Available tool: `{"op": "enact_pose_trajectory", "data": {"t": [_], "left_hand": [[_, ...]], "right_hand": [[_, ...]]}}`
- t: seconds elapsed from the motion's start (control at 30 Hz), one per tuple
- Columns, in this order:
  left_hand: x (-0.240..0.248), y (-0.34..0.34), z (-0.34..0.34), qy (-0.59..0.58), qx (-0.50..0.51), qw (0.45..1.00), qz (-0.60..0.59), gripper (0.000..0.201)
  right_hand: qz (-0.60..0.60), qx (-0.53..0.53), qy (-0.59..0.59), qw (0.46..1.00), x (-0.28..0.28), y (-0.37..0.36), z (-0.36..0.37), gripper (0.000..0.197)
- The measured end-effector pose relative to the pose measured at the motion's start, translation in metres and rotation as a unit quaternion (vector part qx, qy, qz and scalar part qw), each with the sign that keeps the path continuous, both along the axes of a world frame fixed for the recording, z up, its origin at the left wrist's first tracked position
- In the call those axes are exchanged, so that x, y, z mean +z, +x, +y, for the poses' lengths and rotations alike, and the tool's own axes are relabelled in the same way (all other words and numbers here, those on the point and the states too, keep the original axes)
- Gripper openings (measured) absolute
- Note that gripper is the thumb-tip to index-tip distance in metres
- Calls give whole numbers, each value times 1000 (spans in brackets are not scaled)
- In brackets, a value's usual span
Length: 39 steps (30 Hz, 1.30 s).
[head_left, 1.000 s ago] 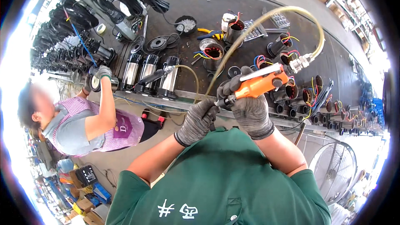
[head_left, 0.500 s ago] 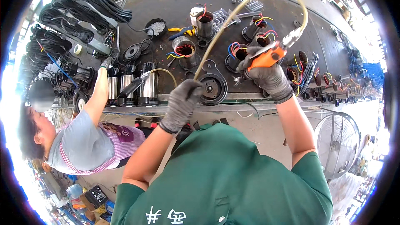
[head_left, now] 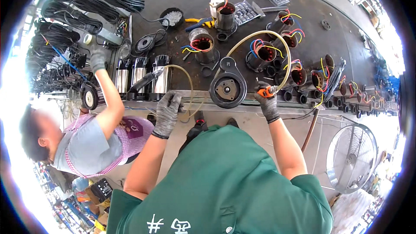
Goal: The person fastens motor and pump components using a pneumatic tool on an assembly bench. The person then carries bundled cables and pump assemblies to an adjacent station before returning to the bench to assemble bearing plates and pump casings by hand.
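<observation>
My right hand (head_left: pixel 268 104), in a grey glove, is closed around an orange air gun (head_left: pixel 263 92) at the table's front edge. From its metal coupling a pale yellow hose (head_left: pixel 260 32) arches up and back over the table. My left hand (head_left: pixel 168 113), also gloved, is raised at the front edge with fingers loosely extended and nothing visible in them. Between my hands lies a round black housing (head_left: pixel 215 91) with a metal plate and small shaft in its middle. Several metal motor cylinders (head_left: pixel 262 56) with coloured wires stand beyond my right hand.
On the left a co-worker (head_left: pixel 93 143) reaches over the table near upright shiny cylinders (head_left: pixel 140 73). Coiled black cables (head_left: pixel 93 0) hang behind. A bowl of clear pieces (head_left: pixel 172 18), pliers (head_left: pixel 200 23) and a hammer (head_left: pixel 268 8) lie farther back. A fan (head_left: pixel 352 159) stands at right.
My right hand has brought the air gun down and toward me, away from the wired cylinders. My left hand has moved left, off the hose and away from the round housing.
</observation>
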State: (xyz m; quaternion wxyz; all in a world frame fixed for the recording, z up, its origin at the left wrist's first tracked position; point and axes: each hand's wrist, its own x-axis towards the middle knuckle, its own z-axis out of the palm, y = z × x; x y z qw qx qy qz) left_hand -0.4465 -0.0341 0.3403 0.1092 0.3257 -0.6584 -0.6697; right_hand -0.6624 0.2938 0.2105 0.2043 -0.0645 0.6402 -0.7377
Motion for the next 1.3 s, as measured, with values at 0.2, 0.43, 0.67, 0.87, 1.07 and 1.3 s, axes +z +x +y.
{"op": "enact_pose_trajectory", "data": {"t": [0.2, 0.43, 0.67, 0.87, 1.07, 1.3], "left_hand": [[8, -21, -20, -79, -9, 997, -15, 17], [-47, -69, -103, -184, 20, 982, 28, 10], [-67, -166, -184, -341, -77, 930, -114, 20], [-127, -238, -226, -391, -189, 869, -238, 45], [-153, -282, -226, -422, -192, 817, -343, 73], [-166, -297, -245, -453, -201, 807, -320, 30]], "right_hand": [[42, -1, 12, 999, -6, 6, 0, 58], [35, -64, -57, 996, -16, 12, -1, 61], [10, -99, 8, 995, -33, 22, -5, 58], [-25, -131, -40, 990, -26, 40, -4, 69], [-17, -151, 35, 988, -21, 53, 7, 71], [-1, -195, 33, 980, 4, 56, 1, 53]]}}
